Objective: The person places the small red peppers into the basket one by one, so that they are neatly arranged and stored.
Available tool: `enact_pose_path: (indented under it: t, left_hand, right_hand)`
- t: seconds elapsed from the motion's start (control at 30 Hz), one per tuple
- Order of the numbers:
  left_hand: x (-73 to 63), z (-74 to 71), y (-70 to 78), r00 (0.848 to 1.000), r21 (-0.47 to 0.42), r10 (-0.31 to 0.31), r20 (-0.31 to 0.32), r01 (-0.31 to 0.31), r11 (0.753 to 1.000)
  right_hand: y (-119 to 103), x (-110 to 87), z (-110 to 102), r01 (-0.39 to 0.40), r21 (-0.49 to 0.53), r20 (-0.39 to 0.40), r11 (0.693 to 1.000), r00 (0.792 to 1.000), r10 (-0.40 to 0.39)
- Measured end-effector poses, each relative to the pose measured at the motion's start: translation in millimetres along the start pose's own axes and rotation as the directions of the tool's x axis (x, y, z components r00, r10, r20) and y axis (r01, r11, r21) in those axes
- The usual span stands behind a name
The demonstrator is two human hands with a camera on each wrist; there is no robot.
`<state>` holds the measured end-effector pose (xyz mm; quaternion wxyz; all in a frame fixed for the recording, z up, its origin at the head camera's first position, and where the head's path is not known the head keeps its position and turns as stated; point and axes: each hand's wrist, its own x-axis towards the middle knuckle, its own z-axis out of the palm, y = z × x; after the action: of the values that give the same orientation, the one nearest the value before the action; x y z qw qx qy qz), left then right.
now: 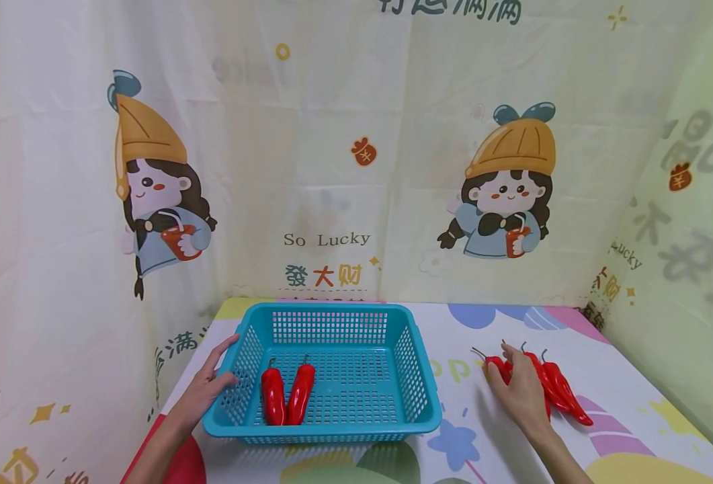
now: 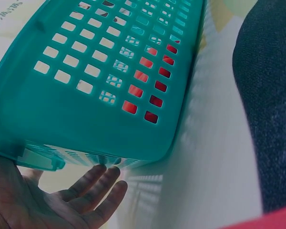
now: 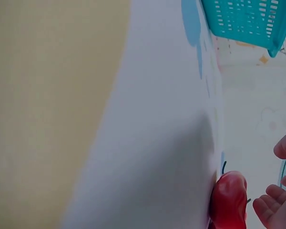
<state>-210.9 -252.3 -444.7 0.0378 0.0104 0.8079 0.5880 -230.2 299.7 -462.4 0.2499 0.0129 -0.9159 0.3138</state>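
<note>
A turquoise plastic basket (image 1: 339,429) stands on the table, with two red peppers (image 1: 300,396) lying side by side in its left part. My left hand (image 1: 201,390) holds the basket's left rim, thumb over the edge; in the left wrist view its other fingers (image 2: 102,200) extend beneath the rim along the outside wall. To the right, several red peppers (image 1: 564,390) lie together. My right hand (image 1: 522,390) is over the leftmost of them and partly hides them. In the right wrist view its fingers are spread with nothing between them, beside a red pepper (image 3: 229,200).
A printed cloth covers the table (image 1: 447,336). Pale curtains (image 1: 332,134) with cartoon figures hang behind and at both sides. Dark blue clothing (image 2: 271,95) is close to the basket's near side in the left wrist view.
</note>
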Motion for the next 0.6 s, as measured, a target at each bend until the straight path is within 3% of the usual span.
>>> enact_pose_path:
  t: [0.27,0.6]
  left_hand:
    - [0.8,0.3,-0.6,1.0,0.0,-0.002,0.0,0.002,1.0]
    - [1.7,-0.4,-2.4,1.0,0.005,-0.002,-0.001,0.002,1.0]
  right_hand:
    - [11.2,0.8,1.3,-0.032,-0.03,0.08,0.999,0.996,0.034]
    - [13.5,3.0,3.4,-0.095,-0.095,0.217,0.991,0.969,0.114]
